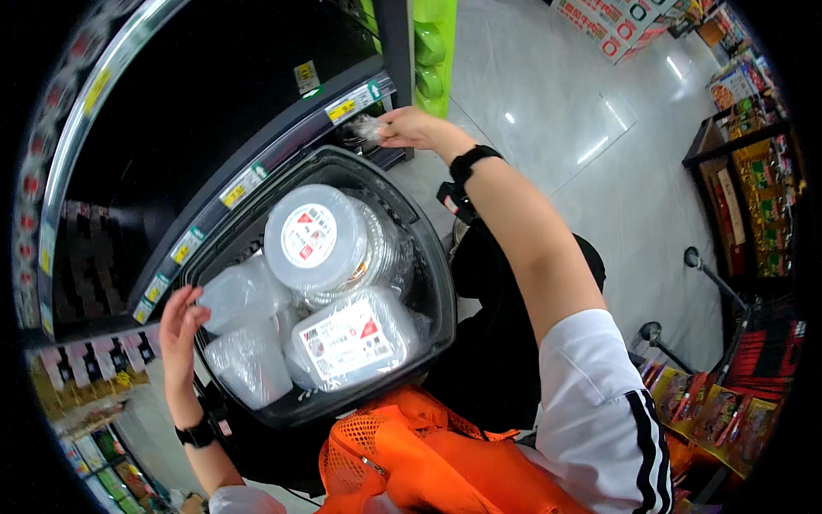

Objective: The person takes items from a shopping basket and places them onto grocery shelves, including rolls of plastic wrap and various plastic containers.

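My right hand (408, 128) reaches to the end of a lower shelf and grips a crinkled clear plastic-wrapped item (368, 128), whose contents are too blurred to tell. Near the left rim of a dark plastic bin (443, 283), my left hand (183, 311) hovers with fingers apart beside a translucent plastic container (234, 295). The bin holds a stack with a round lidded plastic container (314, 238), a rectangular labelled pack of containers (356, 340) and a film-wrapped translucent container (250, 366).
A dark store shelf with a price-tag rail (237, 186) curves along the left. A green display panel (433, 70) stands beyond my right hand. Printed cartons (616, 26) sit at the top right, and racks of packaged goods (764, 193) line the right side.
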Demonstrator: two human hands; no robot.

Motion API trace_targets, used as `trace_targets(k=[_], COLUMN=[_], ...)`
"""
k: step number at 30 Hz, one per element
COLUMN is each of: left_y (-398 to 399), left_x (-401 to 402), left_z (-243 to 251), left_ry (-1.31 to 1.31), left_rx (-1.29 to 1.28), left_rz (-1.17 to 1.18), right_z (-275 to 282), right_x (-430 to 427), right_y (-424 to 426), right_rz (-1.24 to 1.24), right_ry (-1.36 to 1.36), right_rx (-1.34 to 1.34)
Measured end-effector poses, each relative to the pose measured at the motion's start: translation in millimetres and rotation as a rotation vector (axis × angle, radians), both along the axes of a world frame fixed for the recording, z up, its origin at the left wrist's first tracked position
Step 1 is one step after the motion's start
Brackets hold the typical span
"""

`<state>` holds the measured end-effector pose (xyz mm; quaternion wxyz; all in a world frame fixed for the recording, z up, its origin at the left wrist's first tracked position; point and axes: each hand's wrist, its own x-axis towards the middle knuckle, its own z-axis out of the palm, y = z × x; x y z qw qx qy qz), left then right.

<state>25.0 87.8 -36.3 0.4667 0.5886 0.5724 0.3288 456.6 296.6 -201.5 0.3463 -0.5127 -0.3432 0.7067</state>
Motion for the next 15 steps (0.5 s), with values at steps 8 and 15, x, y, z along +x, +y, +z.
trace_targets(k=[8,15], left_y=[-9,-18], left_x=[6,-4], left_z=[9,8], left_ry=[0.116,0.228], left_rx=[-0.093,-0.178], left_rz=[-0.007,0.055], right_z=[-36,-34], right_x=[-72,-112], right_y=[33,59], right_rz=[-0.034,-0.253], right_ry=[0.428,0.711], right_rx=[0.044,0.073])
